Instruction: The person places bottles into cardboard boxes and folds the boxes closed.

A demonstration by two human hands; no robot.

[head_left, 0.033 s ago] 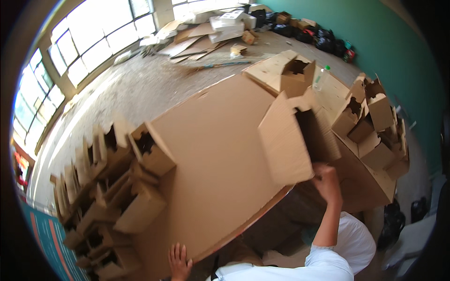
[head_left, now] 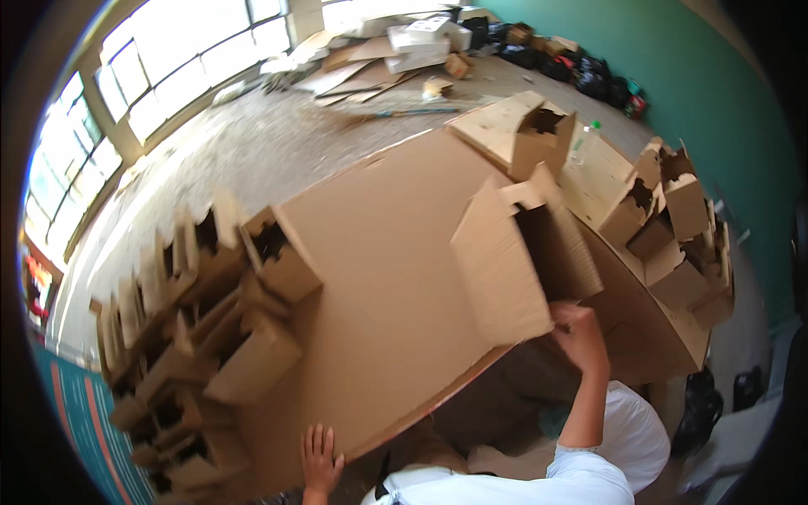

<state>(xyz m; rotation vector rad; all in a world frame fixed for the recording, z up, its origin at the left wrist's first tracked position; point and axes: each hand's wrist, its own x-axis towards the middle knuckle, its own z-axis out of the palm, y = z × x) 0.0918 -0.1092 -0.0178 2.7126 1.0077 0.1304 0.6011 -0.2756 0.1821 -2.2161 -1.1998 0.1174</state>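
My right hand [head_left: 581, 338] is closed on the near lower corner of an open cardboard box [head_left: 502, 273]. The box lies tilted on its side near the right edge of a large flat cardboard sheet [head_left: 379, 295], its dark opening turned to the right. At the sheet's near edge my left hand [head_left: 320, 461] rests flat with fingers stretched out, holding nothing. Just left of it, several open cardboard boxes [head_left: 257, 366] stand packed in rows.
Right of the sheet, a wooden board [head_left: 589, 181] bears a single box [head_left: 540, 147], a clear bottle with a green cap [head_left: 581, 145] and a cluster of boxes [head_left: 673, 223]. Farther off lie flattened cardboard [head_left: 370, 74], white foam pieces [head_left: 421, 46], a broom [head_left: 404, 112] and black bags [head_left: 589, 80].
The box and my right hand have shifted slightly left and toward me across the sheet. My left hand stays flat on the sheet. The view has turned a little.
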